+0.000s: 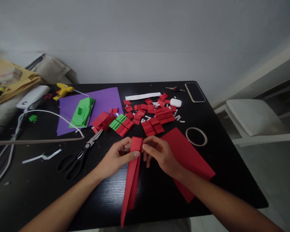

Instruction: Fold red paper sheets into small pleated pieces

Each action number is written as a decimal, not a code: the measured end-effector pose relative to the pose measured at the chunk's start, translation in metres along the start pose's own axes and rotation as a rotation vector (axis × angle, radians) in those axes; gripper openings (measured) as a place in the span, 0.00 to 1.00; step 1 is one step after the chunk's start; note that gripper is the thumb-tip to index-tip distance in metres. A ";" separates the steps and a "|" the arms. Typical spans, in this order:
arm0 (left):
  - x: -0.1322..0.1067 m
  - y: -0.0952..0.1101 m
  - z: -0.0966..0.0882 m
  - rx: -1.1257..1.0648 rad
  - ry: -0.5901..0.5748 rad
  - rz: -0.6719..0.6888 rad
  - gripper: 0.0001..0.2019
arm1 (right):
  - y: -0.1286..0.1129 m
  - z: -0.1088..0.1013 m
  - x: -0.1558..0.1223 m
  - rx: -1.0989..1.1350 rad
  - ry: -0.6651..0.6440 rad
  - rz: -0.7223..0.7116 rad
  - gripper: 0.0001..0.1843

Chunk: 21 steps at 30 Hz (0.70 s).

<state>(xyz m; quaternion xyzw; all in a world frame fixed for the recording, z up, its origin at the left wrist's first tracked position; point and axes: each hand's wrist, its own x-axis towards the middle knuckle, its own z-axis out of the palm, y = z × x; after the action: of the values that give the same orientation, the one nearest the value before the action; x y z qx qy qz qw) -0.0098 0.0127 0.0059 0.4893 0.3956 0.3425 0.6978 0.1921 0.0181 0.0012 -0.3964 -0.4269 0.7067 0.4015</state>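
Note:
Between my hands, over the front of the table, is a long folded strip of red paper (132,180), its layers spreading apart toward the lower end. My left hand (120,154) grips it, thumb on the front face and fingers behind. At the strip's upper right edge, my right hand (158,153) pinches the paper with thumb and forefinger. A flat red sheet (183,158) lies partly beneath my right forearm. Beyond my hands are small folded red pieces (152,126) and a green-and-red folded piece (122,124). Black-handled scissors (83,154) lie left of my left hand.
A purple sheet (106,96) carries a green paper stack (83,111) and a yellow glue gun (62,90). A white cable (50,112) loops in from the left. Tape ring (196,136), phone (195,92), keys (175,88) and white case (175,102) lie right.

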 end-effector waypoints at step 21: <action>-0.009 0.011 0.008 0.064 0.099 -0.033 0.14 | -0.002 0.005 -0.010 -0.038 0.082 -0.148 0.08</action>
<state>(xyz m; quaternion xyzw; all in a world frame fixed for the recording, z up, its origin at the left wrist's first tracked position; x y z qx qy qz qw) -0.0078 0.0049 0.0204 0.4872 0.4483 0.3420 0.6668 0.1915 0.0084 0.0067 -0.3999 -0.4516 0.6500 0.4623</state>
